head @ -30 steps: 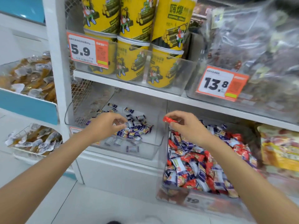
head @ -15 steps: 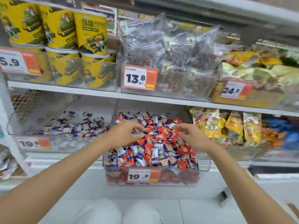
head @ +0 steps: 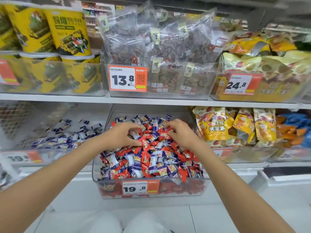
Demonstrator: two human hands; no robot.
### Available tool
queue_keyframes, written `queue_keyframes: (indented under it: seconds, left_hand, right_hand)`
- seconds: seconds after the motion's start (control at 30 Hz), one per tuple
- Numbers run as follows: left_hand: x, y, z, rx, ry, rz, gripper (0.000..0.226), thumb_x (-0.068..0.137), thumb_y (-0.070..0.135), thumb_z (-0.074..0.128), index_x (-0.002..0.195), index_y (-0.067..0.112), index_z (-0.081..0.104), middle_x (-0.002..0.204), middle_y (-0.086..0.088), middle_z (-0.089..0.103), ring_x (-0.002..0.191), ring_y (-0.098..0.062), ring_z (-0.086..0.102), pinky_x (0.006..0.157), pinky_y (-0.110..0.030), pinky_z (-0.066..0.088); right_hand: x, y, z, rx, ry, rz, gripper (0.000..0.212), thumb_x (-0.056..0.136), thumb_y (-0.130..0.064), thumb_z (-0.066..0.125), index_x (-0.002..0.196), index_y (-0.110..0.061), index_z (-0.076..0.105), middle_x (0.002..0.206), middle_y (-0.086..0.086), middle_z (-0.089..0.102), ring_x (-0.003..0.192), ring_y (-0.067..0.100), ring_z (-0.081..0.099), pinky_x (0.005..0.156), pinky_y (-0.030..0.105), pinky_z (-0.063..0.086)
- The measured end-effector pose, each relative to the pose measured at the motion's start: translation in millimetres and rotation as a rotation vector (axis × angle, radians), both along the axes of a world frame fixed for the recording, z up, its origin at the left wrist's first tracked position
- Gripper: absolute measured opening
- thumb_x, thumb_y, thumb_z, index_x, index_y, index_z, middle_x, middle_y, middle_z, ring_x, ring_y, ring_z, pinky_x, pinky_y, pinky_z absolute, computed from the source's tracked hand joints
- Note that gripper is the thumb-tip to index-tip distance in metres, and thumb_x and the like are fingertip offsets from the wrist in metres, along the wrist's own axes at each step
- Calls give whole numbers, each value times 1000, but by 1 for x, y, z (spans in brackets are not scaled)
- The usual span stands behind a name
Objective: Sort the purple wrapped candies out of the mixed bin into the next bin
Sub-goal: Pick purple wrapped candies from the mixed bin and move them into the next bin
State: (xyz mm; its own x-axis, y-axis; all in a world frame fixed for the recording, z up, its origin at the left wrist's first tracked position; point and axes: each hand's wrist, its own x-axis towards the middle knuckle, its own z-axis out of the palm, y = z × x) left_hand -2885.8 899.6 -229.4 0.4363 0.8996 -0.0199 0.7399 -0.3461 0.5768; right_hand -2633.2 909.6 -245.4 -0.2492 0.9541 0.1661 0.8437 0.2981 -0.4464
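Left hand (head: 121, 136) moved from the next bin (head: 67, 157) to the mixed bin (head: 176, 194), joining the right hand (head: 182, 134) there.
Both hands hover palm-down over the back half of the heap, near each other but apart. Left hand: fingers curled, thumb and forefinger spread around one candy; grip cannot be told. Right hand: fingertips bent down onto red candies (head: 146, 158); grip cannot be told. Purple wrapped candies (head: 154, 168) lie mixed with the red ones beneath and in front of both hands. Sorted purple pile (head: 67, 140): in the next bin, beyond the left hand's outer side. Price tag 19.8 (head: 134, 188): on the mixed bin's front wall, nearer the person than either hand.
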Motion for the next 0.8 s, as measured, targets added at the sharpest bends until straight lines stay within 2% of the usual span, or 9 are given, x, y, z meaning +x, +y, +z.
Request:
queue_keyframes:
  seconds: [0.07,0.13,0.2,0.3,0.43,0.53,0.63,0.73,0.8]
  left_hand:
    - [-6,0,3,-24,20,-3,48,78,40,77,123,36,60,110,13,60,103,-6,57,83,-17,45]
    - [-7,-4,1,-68,55,-32,44,78,43,76,118,35,61,110,11,61,103,-10,57,82,-17,44]
    - [-3,-10,-6,-104,177,-76,59,77,51,74,130,35,53,119,12,54,111,-11,52,90,-21,42]
    - [4,-16,-17,-62,301,-87,93,72,62,72,149,37,28,148,7,38,134,-16,38,110,-34,35]
    - [12,-23,-16,-125,184,-56,109,65,60,78,152,35,18,155,5,31,139,-18,36,112,-36,34]
    - [14,-26,-19,-30,180,-6,89,72,48,80,146,31,34,137,1,51,116,-19,54,95,-34,46]
    - [7,-22,-19,18,57,43,54,78,29,80,125,33,55,112,4,59,101,-21,60,82,-33,48]
    - [-1,-22,-19,73,-68,74,42,79,22,79,113,38,59,116,2,63,105,-21,63,93,-37,49]
    - [-5,-21,-19,91,-130,107,35,81,21,77,112,31,64,130,0,61,118,-18,58,104,-34,43]
  right_hand:
    - [5,-9,5,38,-18,9,31,94,-17,62,124,-21,65,127,2,58,119,18,49,109,35,35]
    - [6,-24,11,-16,27,73,27,93,-22,64,119,-21,68,116,-3,65,105,11,55,99,35,44]
    - [-1,-41,11,-225,42,189,39,87,-40,69,123,-25,66,112,-5,65,102,10,57,93,35,49]
    - [-17,-49,-6,-327,-306,273,76,75,-68,66,141,-36,45,137,1,46,128,21,35,106,44,37]
    - [-26,-39,-15,-247,-277,254,62,85,-47,70,139,-26,47,122,4,50,120,28,39,101,46,40]
    - [-25,-36,-11,-202,-164,210,49,87,-29,72,132,-15,56,124,10,62,113,27,55,97,42,45]
    - [-17,-36,-3,-167,82,110,25,89,-22,70,110,-8,66,102,8,67,86,26,61,76,36,48]
    - [-5,-40,8,-147,289,-7,28,90,-24,69,111,-4,65,90,-5,63,70,10,54,65,30,45]
    - [3,-44,14,-145,342,-57,21,91,-28,68,94,-8,66,70,-10,63,55,5,50,55,27,41]
